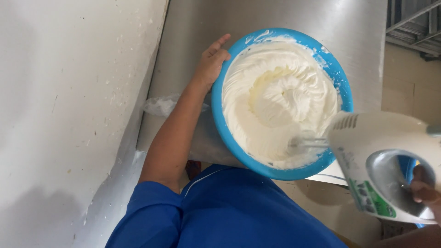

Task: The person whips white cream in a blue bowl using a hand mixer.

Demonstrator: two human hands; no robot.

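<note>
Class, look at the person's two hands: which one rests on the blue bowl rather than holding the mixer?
The left hand, flat against the blue bowl's outer rim; the right hand grips the white mixer's handle.

a kitchen: steel worktop [275, 18], bowl of whipped cream [280, 98], electric hand mixer [386, 160].
</note>
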